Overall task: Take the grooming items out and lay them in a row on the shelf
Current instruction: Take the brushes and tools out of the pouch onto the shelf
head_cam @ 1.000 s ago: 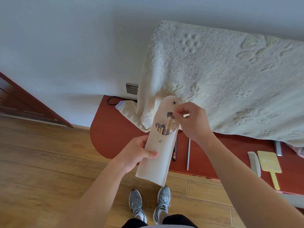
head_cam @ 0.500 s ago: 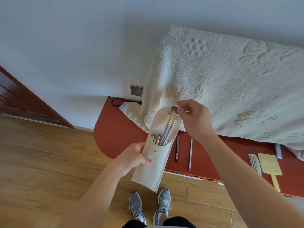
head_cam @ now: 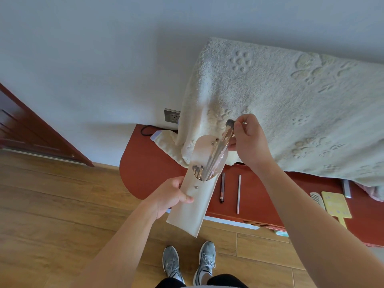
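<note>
The left grip curls round the cream pouch, thumb across its front. Above it, the right grip pinches a bundle of brushes near their bristle ends, handles half inside the pouch, over the red shelf.

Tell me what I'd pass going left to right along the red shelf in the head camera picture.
White pouch of brushes, held in front → dark pencil → pale thin stick → white comb → yellow hand mirror.
</note>
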`<state>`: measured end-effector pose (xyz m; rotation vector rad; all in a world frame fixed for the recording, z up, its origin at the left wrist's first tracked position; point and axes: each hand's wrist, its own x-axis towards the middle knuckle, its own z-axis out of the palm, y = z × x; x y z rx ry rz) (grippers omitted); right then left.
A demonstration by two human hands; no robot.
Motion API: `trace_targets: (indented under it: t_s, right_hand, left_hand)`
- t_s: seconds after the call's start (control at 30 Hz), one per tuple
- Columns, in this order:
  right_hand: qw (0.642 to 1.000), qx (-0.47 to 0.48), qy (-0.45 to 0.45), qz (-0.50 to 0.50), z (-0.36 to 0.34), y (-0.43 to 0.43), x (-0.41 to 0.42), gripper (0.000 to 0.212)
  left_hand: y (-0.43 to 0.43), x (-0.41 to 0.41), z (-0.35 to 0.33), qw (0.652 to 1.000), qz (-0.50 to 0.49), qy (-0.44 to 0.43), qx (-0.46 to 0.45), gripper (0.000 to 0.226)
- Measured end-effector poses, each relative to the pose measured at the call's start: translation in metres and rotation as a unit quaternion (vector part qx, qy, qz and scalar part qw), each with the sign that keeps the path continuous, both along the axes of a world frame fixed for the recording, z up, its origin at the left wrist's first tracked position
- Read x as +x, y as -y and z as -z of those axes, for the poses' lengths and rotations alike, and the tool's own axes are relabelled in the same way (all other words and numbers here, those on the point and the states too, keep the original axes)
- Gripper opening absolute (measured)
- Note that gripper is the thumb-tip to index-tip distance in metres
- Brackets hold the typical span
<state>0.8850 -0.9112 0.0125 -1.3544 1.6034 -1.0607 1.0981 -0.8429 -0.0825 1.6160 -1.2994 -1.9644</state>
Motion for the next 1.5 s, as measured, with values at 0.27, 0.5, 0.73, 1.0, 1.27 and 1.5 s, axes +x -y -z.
trace_targets:
  t_s: [0.27, 0.5, 0.73, 1.0, 1.27, 1.5]
  right_hand:
    - [0.996, 0.033, 0.084, -0.005, -0.012, -0.003, -0.007, 0.014]
    - [0.99, 0.029, 0.136, -0.009, -0.016, -0.009, -0.016, 0.016]
    - [0.976, 0.032, 0.214, -0.021, -0.017, -0.011, -0.024, 0.017]
    - [0.983, -0.002, 0.171, -0.074, -0.01, -0.014, -0.028, 0.017]
    - [0.993, -0.054, -0.044, -0.091, 0.006, -0.007, -0.027, 0.015]
    - [0.995, -0.026, -0.005, -0.093, 0.025, -0.006, -0.022, 0.018]
  left_hand:
    - [-0.009, -0.003, 0.002, 1.0, 0.006, 0.006, 0.001, 0.042]
    - [-0.011, -0.008, -0.004, 1.0, 0.012, -0.012, -0.014, 0.042]
    - [-0.011, -0.013, -0.007, 0.999, 0.023, -0.024, -0.019, 0.041]
    - [-0.004, -0.018, -0.015, 0.998, 0.019, -0.058, -0.011, 0.037]
    - [0.003, -0.019, -0.016, 0.996, 0.013, -0.086, -0.003, 0.04]
    - [0.019, -0.021, -0.02, 0.992, -0.016, -0.126, 0.005, 0.044]
